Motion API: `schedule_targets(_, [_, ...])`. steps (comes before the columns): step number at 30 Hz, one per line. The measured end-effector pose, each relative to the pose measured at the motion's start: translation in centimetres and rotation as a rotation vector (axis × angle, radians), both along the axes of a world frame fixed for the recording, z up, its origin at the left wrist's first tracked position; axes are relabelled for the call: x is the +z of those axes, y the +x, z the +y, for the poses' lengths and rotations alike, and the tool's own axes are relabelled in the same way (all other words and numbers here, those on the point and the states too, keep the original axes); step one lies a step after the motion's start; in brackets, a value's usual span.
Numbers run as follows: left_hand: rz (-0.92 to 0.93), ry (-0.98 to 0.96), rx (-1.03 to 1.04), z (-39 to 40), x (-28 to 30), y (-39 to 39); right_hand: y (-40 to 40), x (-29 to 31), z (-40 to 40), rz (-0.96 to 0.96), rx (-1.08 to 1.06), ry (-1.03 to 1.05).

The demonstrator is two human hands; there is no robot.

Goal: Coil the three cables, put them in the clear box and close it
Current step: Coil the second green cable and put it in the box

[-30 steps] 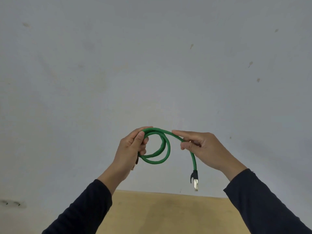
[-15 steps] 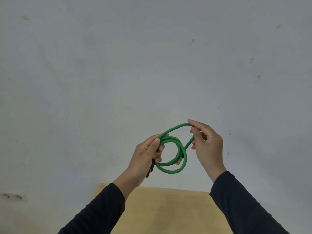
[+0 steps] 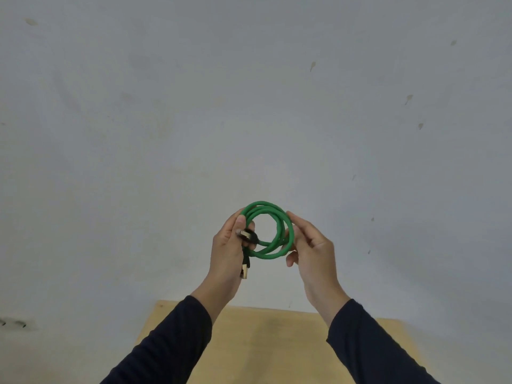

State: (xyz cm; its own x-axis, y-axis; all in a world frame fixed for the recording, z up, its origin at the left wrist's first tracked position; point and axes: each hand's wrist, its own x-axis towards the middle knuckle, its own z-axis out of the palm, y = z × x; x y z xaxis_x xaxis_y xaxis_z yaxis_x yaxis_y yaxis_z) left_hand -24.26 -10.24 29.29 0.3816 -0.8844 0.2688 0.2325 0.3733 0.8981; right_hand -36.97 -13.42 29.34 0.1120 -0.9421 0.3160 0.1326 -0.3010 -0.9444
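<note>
A green cable (image 3: 270, 252) with black plugs is wound into a round coil of about three loops, held up in front of the wall. My left hand (image 3: 228, 254) pinches the coil's left side, thumb on top. One plug lies under that thumb and the other plug (image 3: 245, 268) hangs below the palm. My right hand (image 3: 311, 249) cups the coil's right side with its fingers curled around the loops. The other two cables and the clear box are out of view.
A pale grey wall (image 3: 249, 106) with a few small marks fills most of the view. The far edge of a light wooden table (image 3: 263, 342) shows at the bottom between my dark sleeves.
The free end has been wound in: the hanging tail and extra loop are now part of one round coil. My right hand moved from pulling the loop to holding the coil's right side.
</note>
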Motion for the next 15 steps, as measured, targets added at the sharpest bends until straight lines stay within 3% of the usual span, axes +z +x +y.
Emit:
schedule_targets(5, [0.098,0.048,0.031,-0.4,0.2,-0.1,0.3,-0.6,0.9,0.136,0.025,-0.114])
schedule_targets(10, [0.185,0.080,0.024,-0.5,-0.6,0.1,0.8,-0.9,0.8,0.190,-0.081,-0.205])
schedule_targets(13, [0.187,0.052,0.002,-0.5,-1.4,0.1,1.0,-1.5,0.6,0.154,-0.100,-0.138])
schedule_targets(15, [0.091,0.038,-0.010,-0.4,-1.8,0.2,1.1,-1.9,0.4,0.137,-0.106,-0.073])
